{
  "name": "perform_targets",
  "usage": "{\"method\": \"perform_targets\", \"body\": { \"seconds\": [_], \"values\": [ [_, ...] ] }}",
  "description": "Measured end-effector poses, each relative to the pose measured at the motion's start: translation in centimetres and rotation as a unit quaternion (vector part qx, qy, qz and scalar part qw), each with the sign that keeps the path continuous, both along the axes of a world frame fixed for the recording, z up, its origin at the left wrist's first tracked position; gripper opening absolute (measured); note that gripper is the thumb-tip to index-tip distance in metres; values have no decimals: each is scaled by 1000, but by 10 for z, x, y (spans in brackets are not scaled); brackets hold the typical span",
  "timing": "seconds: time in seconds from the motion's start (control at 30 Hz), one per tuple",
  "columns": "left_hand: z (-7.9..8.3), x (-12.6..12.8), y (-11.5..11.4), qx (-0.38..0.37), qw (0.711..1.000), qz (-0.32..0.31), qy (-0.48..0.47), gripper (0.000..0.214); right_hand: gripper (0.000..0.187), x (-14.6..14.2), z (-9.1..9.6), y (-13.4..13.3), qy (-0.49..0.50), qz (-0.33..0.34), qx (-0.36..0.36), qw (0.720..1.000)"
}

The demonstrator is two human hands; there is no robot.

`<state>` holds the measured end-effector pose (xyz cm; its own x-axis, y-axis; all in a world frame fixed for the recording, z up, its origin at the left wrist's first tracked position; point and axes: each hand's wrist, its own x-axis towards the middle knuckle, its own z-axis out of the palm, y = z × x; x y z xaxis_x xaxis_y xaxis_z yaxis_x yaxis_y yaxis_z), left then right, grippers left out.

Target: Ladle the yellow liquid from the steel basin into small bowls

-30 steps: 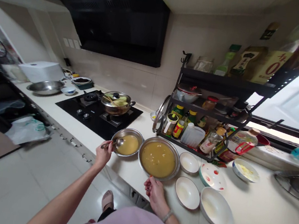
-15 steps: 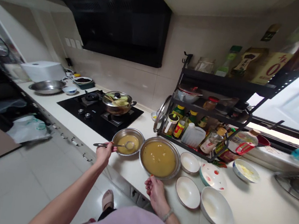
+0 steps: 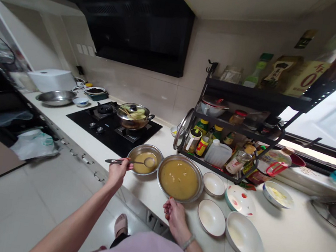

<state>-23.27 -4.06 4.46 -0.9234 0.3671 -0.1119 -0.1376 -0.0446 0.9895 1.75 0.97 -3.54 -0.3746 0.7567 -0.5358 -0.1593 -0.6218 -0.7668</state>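
Observation:
My left hand (image 3: 117, 170) is closed round the handle of a metal ladle (image 3: 138, 162). The ladle's bowl hangs over a small steel bowl (image 3: 145, 161) holding yellow liquid. To its right stands a wider steel basin (image 3: 180, 179) full of the same yellow liquid. My right hand (image 3: 173, 212) rests on the counter edge just in front of that basin, its fingers curled, with nothing visible in them.
Several empty white bowls (image 3: 211, 217) lie right of the basin. A black spice rack (image 3: 237, 123) with bottles stands behind. A lidded pot (image 3: 133, 115) sits on the black hob (image 3: 113, 128). A steel basin (image 3: 55, 97) is far left.
The ladle went from tilted at the small bowl's left rim to lying level with its bowl farther right, over the yellow liquid. My right hand stayed put.

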Motion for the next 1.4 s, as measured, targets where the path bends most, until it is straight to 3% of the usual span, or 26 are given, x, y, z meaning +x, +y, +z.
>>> {"method": "perform_targets", "body": {
  "seconds": [0.27, 0.4, 0.47, 0.6, 0.7, 0.77, 0.9, 1.0, 1.1, 1.23, 1.4],
  "values": [
    [11, 35, 10, 23, 996, -81, 37, 14, 39, 2, 1, 0, 2, 5, 1, 1000],
    [10, 60, 11, 19, 980, -142, 134, 20, 39, 1, 1, 0, 1, 3, 0, 1000],
    [9, 69, 10, 9, 956, -173, 237, 20, 38, 1, 1, -1, 3, 1, 0, 1000],
    [12, 79, 3, 6, 860, -225, 457, 18, 39, 1, 0, 0, -2, -4, -3, 1000],
    [15, 75, 1, 6, 830, -225, 510, 18, 40, 1, 0, 0, -7, -8, -6, 1000],
    [15, 65, 1, -6, 853, -197, 482, 19, 40, 1, 1, 0, -1, -4, -7, 1000],
    [6, 28, 2, -55, 930, -108, 347, 24, 41, 2, 1, -1, 8, 3, -5, 1000],
    [-8, 2, -1, -133, 932, -54, 332, 22, 41, 2, 1, -1, 6, 3, -4, 1000],
    [-23, -10, -6, -168, 923, -55, 341, 20, 42, 2, 1, -1, 3, 4, -5, 1000],
    [-36, -8, -5, -148, 948, -68, 275, 17, 44, 2, 1, 0, 2, 3, -4, 1000],
    [-41, -8, 6, -70, 996, -19, 59, 7, 46, 2, 1, 0, 3, 5, -1, 1000]
  ]
}}
